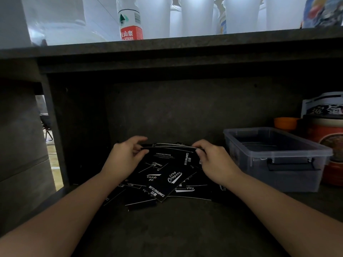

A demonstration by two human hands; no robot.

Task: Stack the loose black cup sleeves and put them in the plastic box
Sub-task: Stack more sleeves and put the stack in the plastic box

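Note:
A heap of flat black cup sleeves (167, 180) with white print lies on the dark shelf floor in the middle. A small bundle of sleeves (170, 151) is lifted at the back of the heap. My left hand (124, 156) grips its left end and my right hand (213, 160) grips its right end. The clear plastic box (274, 160) stands to the right of the heap, lid off, with a dark handle on its front. A few dark sleeves seem to lie inside it.
The heap lies in a dark shelf bay with a low board (167, 47) overhead. An orange cup (285, 123) and red tins (330, 138) stand behind and right of the box. A water bottle (130, 21) and white cups (196, 15) stand on top.

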